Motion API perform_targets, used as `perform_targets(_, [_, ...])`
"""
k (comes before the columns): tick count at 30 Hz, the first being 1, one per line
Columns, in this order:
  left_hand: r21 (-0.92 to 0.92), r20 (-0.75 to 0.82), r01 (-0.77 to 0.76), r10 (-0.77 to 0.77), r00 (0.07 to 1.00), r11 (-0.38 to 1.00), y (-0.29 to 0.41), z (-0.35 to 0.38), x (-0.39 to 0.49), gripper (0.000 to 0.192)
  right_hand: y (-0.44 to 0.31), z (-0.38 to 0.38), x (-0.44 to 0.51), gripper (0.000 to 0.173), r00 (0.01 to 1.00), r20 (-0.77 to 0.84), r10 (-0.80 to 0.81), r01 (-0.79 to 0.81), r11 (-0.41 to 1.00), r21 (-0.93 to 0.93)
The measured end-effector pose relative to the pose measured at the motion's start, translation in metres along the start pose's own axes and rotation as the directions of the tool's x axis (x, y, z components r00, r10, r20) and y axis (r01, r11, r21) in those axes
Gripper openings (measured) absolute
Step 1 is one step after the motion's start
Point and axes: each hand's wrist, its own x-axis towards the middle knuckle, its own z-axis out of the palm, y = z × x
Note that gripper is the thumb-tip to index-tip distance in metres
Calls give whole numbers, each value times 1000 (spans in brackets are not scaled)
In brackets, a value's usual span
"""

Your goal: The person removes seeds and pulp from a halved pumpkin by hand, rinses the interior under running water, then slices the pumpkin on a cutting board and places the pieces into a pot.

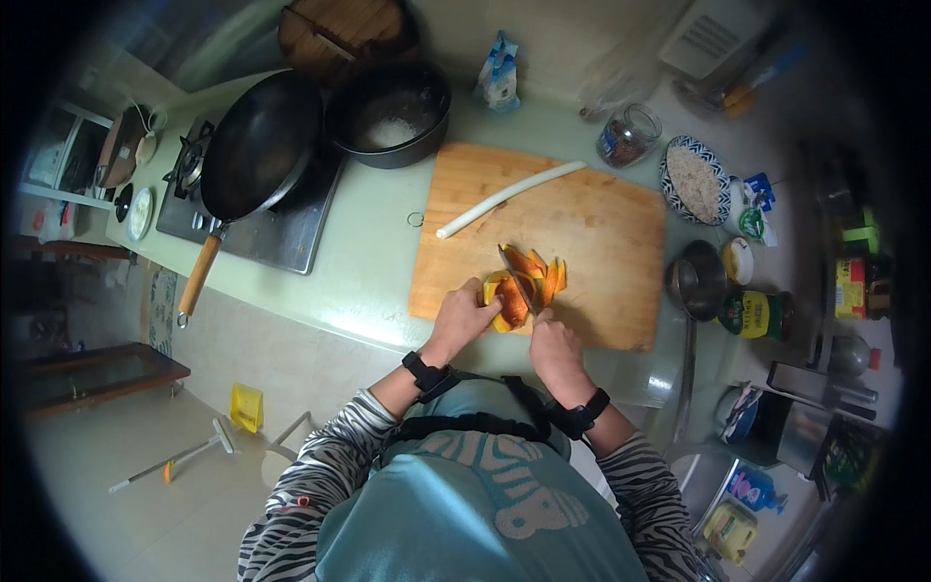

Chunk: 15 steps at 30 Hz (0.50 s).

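Note:
On a wooden cutting board (604,247), my left hand (463,318) grips a hollowed piece of pumpkin (513,300) with orange flesh and yellow rind. My right hand (556,351) holds a kitchen knife (516,278) by its handle, the blade lying across the right side of that piece. Several cut pumpkin slices (554,278) lie just right of the blade. Farther back on the board rests a long white leek stalk (509,198), apart from both hands. How deep the blade sits in the flesh is hard to tell.
Left of the board, a black wok (262,145) with a wooden handle stands on the gas stove (291,236). A dark pot (389,116) holds something white. A glass jar (629,136), a patterned dish (696,180) and a metal bowl (697,280) line the right side. The sink (698,480) is lower right.

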Motion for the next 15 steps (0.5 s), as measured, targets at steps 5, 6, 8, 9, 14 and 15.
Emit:
perform_targets(5, [-116, 76, 58, -50, 996, 992, 3, -7, 6, 41, 8, 12, -4, 13, 1000, 1, -20, 20, 1000, -13])
perform_targets(6, [-184, 137, 115, -90, 987, 976, 0, -15, 12, 41, 8, 14, -2, 12, 999, -43, -22, 21, 1000, -20])
perform_targets(8, [-75, 89, 89, -82, 993, 993, -8, -32, 25, 31, 9, 17, -1, 15, 999, -43, -21, 21, 1000, 10])
perform_targets(9, [115, -57, -137, 144, 988, 984, -11, -38, 35, 28, 9, 17, 0, 17, 998, -58, -17, 19, 1000, 23])
perform_targets(14, [662, -29, -402, 557, 830, 633, -22, -42, 79, 22, 13, 8, 0, 18, 998, -58, -34, 37, 999, 39])
perform_targets(15, [712, 26, -383, 524, 852, 588, -22, -40, 84, 22, 13, 6, -2, 20, 997, -66, -36, 39, 998, 51])
